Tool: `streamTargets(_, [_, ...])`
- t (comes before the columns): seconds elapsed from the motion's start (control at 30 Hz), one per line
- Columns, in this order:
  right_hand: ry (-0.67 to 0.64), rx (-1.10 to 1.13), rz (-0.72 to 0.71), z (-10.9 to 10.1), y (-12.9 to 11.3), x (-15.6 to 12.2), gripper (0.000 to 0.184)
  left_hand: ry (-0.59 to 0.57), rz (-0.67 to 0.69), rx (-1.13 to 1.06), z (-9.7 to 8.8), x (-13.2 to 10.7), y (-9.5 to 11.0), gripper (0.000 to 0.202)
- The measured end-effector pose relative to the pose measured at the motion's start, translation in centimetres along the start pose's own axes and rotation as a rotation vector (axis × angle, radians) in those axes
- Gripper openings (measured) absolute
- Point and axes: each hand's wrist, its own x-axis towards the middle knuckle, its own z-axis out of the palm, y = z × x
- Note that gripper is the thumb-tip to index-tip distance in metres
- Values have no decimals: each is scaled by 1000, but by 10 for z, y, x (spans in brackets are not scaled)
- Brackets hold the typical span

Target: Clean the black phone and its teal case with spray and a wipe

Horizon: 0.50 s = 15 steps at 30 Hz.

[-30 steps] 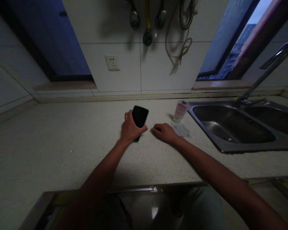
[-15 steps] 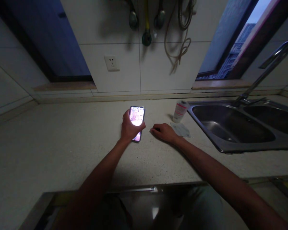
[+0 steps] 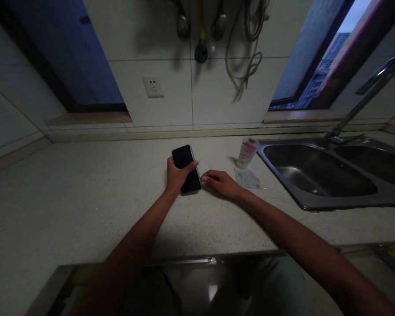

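A smartphone (image 3: 191,181) with a dark screen is gripped by my left hand (image 3: 177,175), whose thumb lies across its face and whose fingers wrap the left edge. The phone leans slightly, its top tipped to the left. My right hand (image 3: 221,183) rests on the counter with its fingers curled together, their tips close by the phone's lower right edge. Whether they touch the phone or hold something small cannot be made out. Behind my right hand lies a flat, pale packet (image 3: 248,179). A translucent cup (image 3: 246,153) with red print stands just beyond the packet.
The pale countertop (image 3: 69,202) runs along the tiled wall. To the right is a double steel sink (image 3: 319,171) with a tall tap (image 3: 365,92). A wall socket (image 3: 153,87), pipe ends and a looped cord (image 3: 250,70) are above the counter.
The phone's lit screen has gone dark, and the phone has turned so its top tips left. My right hand has shifted slightly left, closer to the phone.
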Motion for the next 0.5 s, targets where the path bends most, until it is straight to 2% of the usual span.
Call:
streamTargets(0.1, [-59,251,50,12,-6,-3,42,-14,-18,23,1,-4,3,73])
streamTargets(0.27, [-137,577,132,25,-5,-5,34,-1,-7,15,1,-5,3,70])
streamTargets(0.37, [-167,657,199,26,-2,-4,33,1,-34,-108,2,-1,-2,56])
streamTargets(0.5, [-109,652,288,26,0,-3,30,-66,-47,-197,2,2,-6,42])
